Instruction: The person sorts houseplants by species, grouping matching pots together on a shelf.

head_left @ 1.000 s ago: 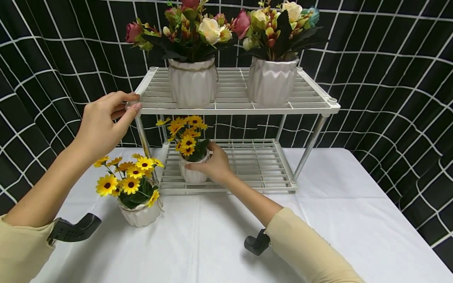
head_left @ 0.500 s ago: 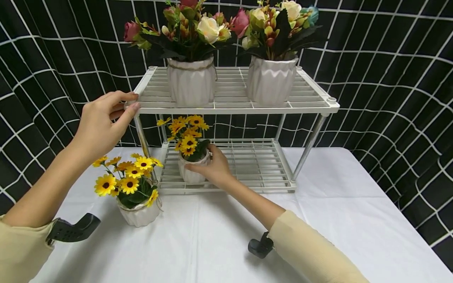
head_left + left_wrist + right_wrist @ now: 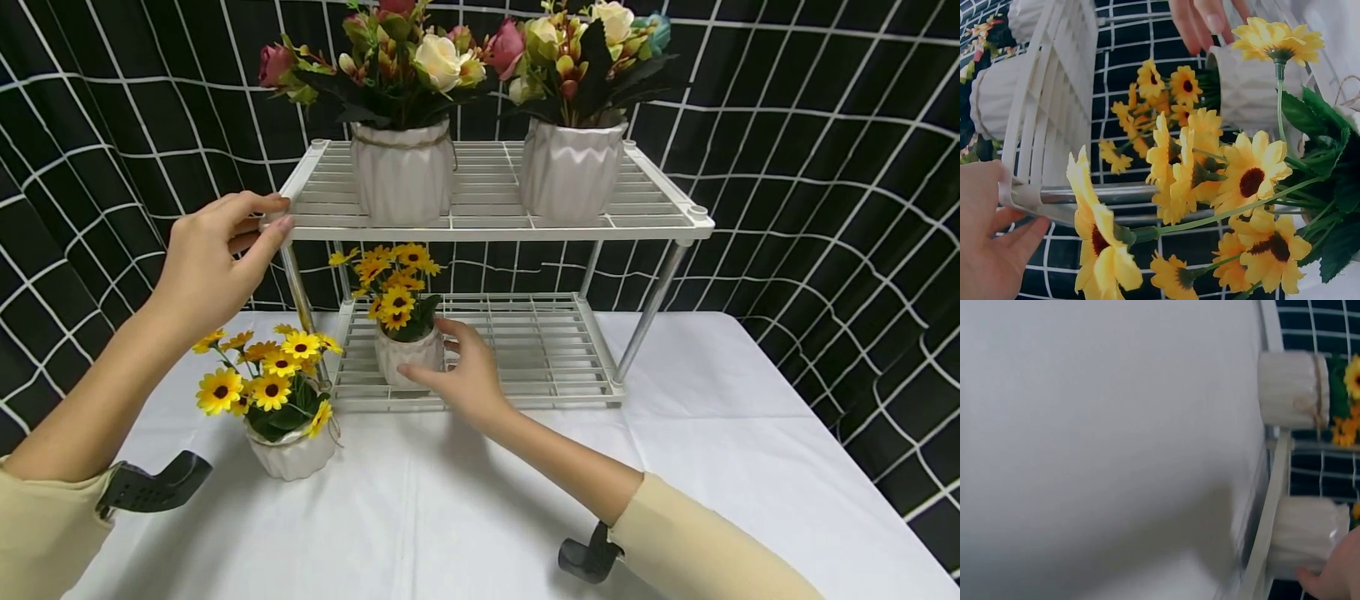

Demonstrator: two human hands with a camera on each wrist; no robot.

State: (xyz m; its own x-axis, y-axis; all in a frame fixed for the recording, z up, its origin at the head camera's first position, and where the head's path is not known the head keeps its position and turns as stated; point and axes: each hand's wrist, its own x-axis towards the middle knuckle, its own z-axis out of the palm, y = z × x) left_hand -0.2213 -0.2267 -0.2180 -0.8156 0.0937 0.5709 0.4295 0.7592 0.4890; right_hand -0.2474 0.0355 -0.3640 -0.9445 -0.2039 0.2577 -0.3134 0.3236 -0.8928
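My left hand [image 3: 217, 254] grips the front left corner of the white two-tier wire shelf [image 3: 480, 234], thumb and fingers around it, as the left wrist view also shows. On the lower tier, at its left, a small white pot [image 3: 396, 360] of yellow artificial sunflowers stands upright. Beside that pot's right side is my right hand [image 3: 474, 379], fingers loosely spread and the thumb tip in front of the pot. Any light contact is hard to make out. A second sunflower pot [image 3: 292, 457] stands on the table, in front of the shelf's left leg.
Two larger white pots, a left one [image 3: 402, 179] and a right one [image 3: 572, 175], hold artificial roses on the top tier. A white cloth [image 3: 480, 517] covers the table. Black fabric with a white grid [image 3: 817, 158] hangs behind and at the sides.
My right hand has loosened around the small pot and drawn slightly back to the right, its forearm lower. The pot stays in place. My left hand keeps its hold on the shelf corner.
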